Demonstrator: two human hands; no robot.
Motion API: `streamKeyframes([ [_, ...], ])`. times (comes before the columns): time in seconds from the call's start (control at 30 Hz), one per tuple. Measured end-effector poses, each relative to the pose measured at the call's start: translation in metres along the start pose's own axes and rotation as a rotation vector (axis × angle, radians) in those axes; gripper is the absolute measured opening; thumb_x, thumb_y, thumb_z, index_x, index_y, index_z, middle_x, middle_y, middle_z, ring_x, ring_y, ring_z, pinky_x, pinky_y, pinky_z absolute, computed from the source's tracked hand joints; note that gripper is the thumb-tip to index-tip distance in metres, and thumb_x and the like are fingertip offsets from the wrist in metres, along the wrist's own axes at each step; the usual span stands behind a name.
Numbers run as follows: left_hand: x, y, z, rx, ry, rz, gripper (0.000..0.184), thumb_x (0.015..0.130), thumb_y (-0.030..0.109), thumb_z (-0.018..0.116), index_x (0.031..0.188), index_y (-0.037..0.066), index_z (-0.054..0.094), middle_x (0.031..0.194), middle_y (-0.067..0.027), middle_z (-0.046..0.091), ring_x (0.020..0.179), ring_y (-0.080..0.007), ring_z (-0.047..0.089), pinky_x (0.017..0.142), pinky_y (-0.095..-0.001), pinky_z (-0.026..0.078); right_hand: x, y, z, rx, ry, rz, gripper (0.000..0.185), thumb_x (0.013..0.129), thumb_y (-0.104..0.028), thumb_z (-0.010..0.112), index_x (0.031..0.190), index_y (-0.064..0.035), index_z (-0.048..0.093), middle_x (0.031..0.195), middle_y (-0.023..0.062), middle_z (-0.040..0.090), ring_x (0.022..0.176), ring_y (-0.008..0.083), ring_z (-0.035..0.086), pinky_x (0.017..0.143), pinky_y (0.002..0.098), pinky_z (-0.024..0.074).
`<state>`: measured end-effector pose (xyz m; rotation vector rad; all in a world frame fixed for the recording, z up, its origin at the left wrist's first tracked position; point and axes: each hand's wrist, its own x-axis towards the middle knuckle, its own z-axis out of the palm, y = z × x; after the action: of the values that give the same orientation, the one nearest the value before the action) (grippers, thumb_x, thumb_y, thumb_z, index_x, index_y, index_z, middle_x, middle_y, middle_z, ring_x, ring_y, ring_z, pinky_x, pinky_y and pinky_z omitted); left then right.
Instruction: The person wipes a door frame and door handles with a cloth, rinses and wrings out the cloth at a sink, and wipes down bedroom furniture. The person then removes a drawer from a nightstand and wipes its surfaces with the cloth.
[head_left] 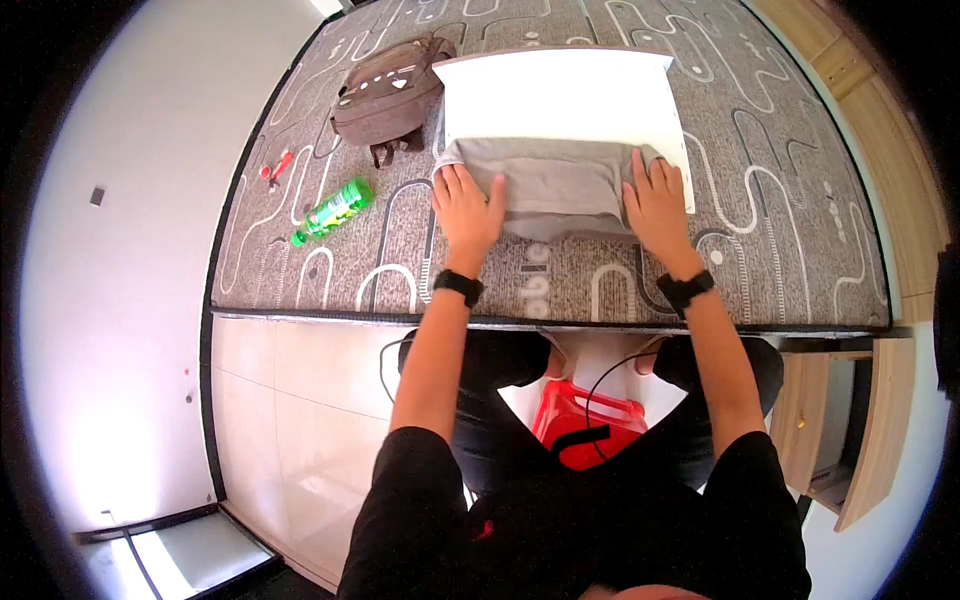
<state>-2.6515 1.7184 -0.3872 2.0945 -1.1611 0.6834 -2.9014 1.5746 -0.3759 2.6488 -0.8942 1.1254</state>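
A grey cloth (560, 185), folded into a wide band, lies over the near part of a white board (560, 100). My left hand (467, 210) rests on the cloth's left end, fingers pointing forward and the thumb apart. On the right end lies my right hand (658, 208), also with extended fingers and its thumb spread inward. The cloth's near edge hangs in loose wrinkles between the hands. What is under the fingertips cannot be made out.
Board and cloth are on a patterned grey mattress (780, 270). To the left are a brown backpack (385, 95), a green bottle (338, 208) on its side and a small red-and-white item (276, 170). Below, a red plastic container (590, 425) stands between my legs; an open drawer (840, 430) is at right.
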Motion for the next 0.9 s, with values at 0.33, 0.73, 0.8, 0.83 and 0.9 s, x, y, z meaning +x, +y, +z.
streamKeyframes([
  [0.33, 0.001, -0.012, 0.001, -0.387, -0.139, -0.701, 0.081, 0.075, 0.053, 0.067, 0.119, -0.012, 0.046, 0.112, -0.0316, 0.052, 0.106, -0.0407, 0.052, 0.09, -0.0441, 0.042, -0.016, 0.043, -0.011, 1.021, -0.267, 0.997, 0.069, 0.075, -0.042, 0.075, 0.121, 0.0029, 0.051, 0.112, 0.0137, 0.056, 0.105, 0.0213, 0.052, 0.089, 0.0325, 0.0405],
  [0.73, -0.033, -0.003, -0.094, -0.291, -0.538, -0.618, 0.077, 0.082, 0.062, 0.051, 0.11, -0.01, 0.055, 0.099, -0.034, 0.059, 0.099, -0.0463, 0.057, 0.084, -0.0459, 0.044, -0.058, 0.023, -0.071, 1.208, -0.313, 1.016, 0.054, 0.084, -0.036, 0.066, 0.121, 0.0003, 0.052, 0.115, 0.007, 0.057, 0.104, 0.0149, 0.052, 0.091, 0.0277, 0.0374],
  [0.8, -0.077, 0.014, -0.131, -0.335, -0.562, -0.599, 0.069, 0.086, 0.058, 0.047, 0.116, -0.005, 0.054, 0.102, -0.0336, 0.058, 0.101, -0.0467, 0.055, 0.085, -0.0463, 0.043, -0.08, 0.013, -0.11, 1.18, -0.379, 0.951, 0.054, 0.085, -0.036, 0.064, 0.122, 0.0013, 0.052, 0.115, 0.0084, 0.057, 0.105, 0.0156, 0.052, 0.091, 0.0281, 0.0376],
  [0.83, -0.088, 0.019, -0.135, -0.329, -0.589, -0.607, 0.067, 0.088, 0.055, 0.046, 0.116, -0.005, 0.053, 0.103, -0.0336, 0.058, 0.101, -0.0469, 0.055, 0.085, -0.046, 0.043, -0.083, 0.01, -0.11, 1.133, -0.303, 0.912, 0.055, 0.085, -0.035, 0.064, 0.123, 0.003, 0.05, 0.115, 0.0097, 0.058, 0.104, 0.0163, 0.053, 0.091, 0.0287, 0.0387],
  [0.9, -0.11, 0.023, -0.153, -0.322, -0.601, -0.608, 0.064, 0.09, 0.053, 0.046, 0.116, -0.006, 0.053, 0.103, -0.0335, 0.058, 0.101, -0.0472, 0.054, 0.085, -0.0457, 0.043, -0.099, 0.017, -0.12, 1.114, -0.337, 0.9, 0.055, 0.086, -0.034, 0.063, 0.124, 0.0025, 0.049, 0.115, 0.0123, 0.058, 0.104, 0.0196, 0.054, 0.091, 0.0301, 0.0391],
])
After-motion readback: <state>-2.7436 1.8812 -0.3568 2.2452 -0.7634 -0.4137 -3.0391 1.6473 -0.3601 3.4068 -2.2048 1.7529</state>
